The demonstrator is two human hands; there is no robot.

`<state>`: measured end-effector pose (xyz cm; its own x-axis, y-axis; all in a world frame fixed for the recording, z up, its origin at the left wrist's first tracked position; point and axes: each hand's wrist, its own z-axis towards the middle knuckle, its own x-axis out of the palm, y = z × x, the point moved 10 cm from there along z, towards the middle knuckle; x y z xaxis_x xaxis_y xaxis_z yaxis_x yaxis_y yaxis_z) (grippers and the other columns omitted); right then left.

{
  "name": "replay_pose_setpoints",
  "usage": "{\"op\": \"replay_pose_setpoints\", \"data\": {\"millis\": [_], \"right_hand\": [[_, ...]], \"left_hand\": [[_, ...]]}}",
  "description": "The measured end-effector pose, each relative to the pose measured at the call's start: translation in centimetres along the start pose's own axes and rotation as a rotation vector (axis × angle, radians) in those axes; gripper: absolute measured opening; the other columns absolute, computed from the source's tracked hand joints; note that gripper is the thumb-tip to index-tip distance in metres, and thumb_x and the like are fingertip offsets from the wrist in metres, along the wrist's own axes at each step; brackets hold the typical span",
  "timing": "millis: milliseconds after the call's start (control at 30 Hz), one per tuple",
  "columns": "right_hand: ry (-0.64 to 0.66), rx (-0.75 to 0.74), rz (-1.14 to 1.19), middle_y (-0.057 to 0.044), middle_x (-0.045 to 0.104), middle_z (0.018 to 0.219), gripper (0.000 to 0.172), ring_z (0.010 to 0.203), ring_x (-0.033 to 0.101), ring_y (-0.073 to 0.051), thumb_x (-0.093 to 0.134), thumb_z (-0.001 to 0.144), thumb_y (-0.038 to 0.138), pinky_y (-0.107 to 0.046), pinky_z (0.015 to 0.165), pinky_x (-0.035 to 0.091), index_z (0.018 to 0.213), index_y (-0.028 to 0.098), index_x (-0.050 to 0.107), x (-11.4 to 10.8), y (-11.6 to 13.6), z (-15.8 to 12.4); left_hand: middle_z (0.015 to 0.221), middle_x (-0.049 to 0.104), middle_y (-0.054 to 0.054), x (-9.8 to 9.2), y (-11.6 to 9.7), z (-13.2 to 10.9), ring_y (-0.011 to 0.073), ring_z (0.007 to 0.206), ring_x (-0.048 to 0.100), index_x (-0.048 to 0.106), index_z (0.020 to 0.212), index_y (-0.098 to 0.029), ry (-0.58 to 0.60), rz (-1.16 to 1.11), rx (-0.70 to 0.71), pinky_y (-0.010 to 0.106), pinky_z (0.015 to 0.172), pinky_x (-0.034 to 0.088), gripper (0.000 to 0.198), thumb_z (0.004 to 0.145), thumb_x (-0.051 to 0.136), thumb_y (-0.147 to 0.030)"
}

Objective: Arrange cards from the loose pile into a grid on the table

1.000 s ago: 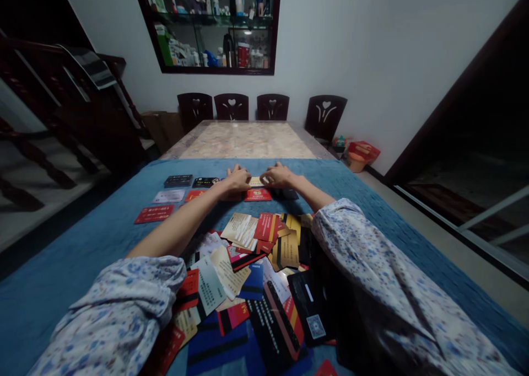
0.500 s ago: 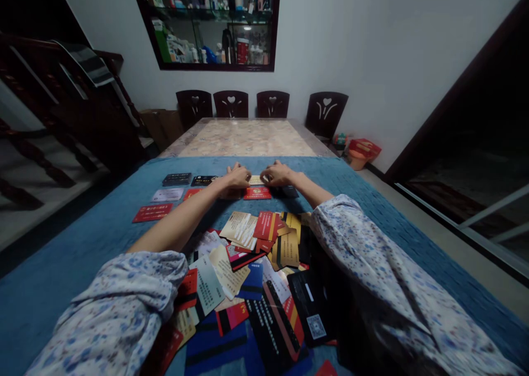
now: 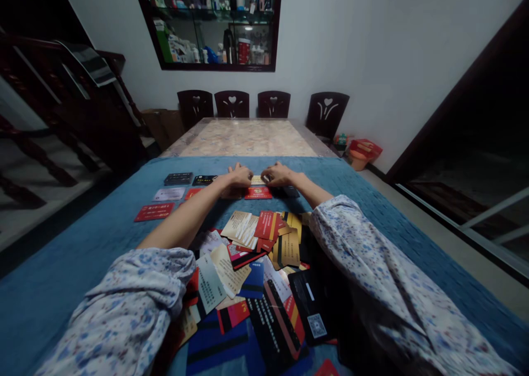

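My left hand and my right hand are at the far row of cards on the blue cloth, fingers curled down. Between them lies a cream-gold card, its two ends under my fingertips. Just nearer is a red card with a gold emblem. Dark cards lie partly under my right hand. To the left are a black card, a dark grey stack, a pale lilac card and a red card.
A loose heap of overlapping cards spreads below my forearms. Blue cloth covers the near part of the table; its patterned top shows beyond. Several dark chairs stand behind it.
My left forearm and sleeve have shifted slightly right. Both hands stay around the cream-gold card, and the view has moved very slightly.
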<state>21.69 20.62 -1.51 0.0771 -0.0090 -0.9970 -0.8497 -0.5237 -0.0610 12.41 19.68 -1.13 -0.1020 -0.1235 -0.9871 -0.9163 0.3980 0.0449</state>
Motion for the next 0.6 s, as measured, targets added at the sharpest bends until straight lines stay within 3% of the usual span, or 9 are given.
{"op": "replay_pose_setpoints", "data": {"millis": [133, 367, 600], "right_hand": [[-0.002, 0.023, 0.005, -0.006, 0.067, 0.128, 0.048, 0.116, 0.053, -0.031, 0.058, 0.079, 0.033, -0.038, 0.089, 0.042, 0.126, 0.030, 0.067, -0.06, -0.03, -0.10], [-0.007, 0.020, -0.006, -0.008, 0.067, 0.127, 0.043, 0.119, 0.052, -0.033, 0.056, 0.084, 0.033, -0.037, 0.087, 0.041, 0.126, 0.029, 0.068, -0.06, 0.21, -0.27], [-0.022, -0.006, -0.038, -0.008, 0.070, 0.122, 0.040, 0.111, 0.057, -0.027, 0.053, 0.090, 0.036, -0.037, 0.094, 0.039, 0.125, 0.027, 0.069, -0.07, 0.50, -0.16]], "left_hand": [[0.123, 0.063, 0.015, 0.18, 0.37, 0.24, 0.0386, 0.123, 0.041, 0.071, 0.109, -0.022, -0.007, -0.010, -0.008, 0.061, 0.097, 0.040, 0.042, 0.070, 0.054, -0.018], [0.118, 0.065, 0.016, 0.14, 0.52, 0.16, 0.0386, 0.118, 0.042, 0.072, 0.096, -0.020, -0.042, -0.054, 0.008, 0.063, 0.095, 0.039, 0.033, 0.069, 0.053, -0.017], [0.118, 0.064, 0.016, 0.32, 0.50, 0.37, 0.0387, 0.120, 0.039, 0.072, 0.093, -0.020, -0.040, -0.048, 0.011, 0.061, 0.096, 0.038, 0.032, 0.066, 0.056, -0.016]]}}
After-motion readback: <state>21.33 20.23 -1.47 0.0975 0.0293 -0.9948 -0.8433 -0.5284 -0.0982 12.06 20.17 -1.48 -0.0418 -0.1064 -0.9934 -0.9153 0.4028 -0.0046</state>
